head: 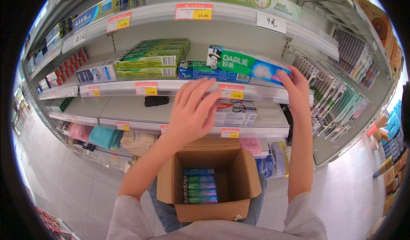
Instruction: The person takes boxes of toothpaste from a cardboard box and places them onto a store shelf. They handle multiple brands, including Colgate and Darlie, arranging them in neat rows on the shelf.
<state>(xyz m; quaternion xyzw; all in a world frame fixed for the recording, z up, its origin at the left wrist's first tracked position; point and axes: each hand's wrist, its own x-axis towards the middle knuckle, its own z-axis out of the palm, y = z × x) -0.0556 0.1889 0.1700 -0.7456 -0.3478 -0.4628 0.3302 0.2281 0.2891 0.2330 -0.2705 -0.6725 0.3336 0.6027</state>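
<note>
My right hand grips the right end of a green and blue Darlie toothpaste box, which is tilted above the middle shelf. Behind and below it, another Darlie box lies on that shelf, partly covered. My left hand has its fingers spread before the shelf's edge, just below the lying box, with nothing in it. An open cardboard carton rests on my lap with its flaps folded out. Several Darlie boxes are stacked inside, along its left side.
Left of the Darlie boxes stand stacked green toothpaste boxes. The shelf edge carries price tags. On the lower shelf are Colgate boxes and a black object. Hanging toothbrush packs flank the right side; folded towels lie below.
</note>
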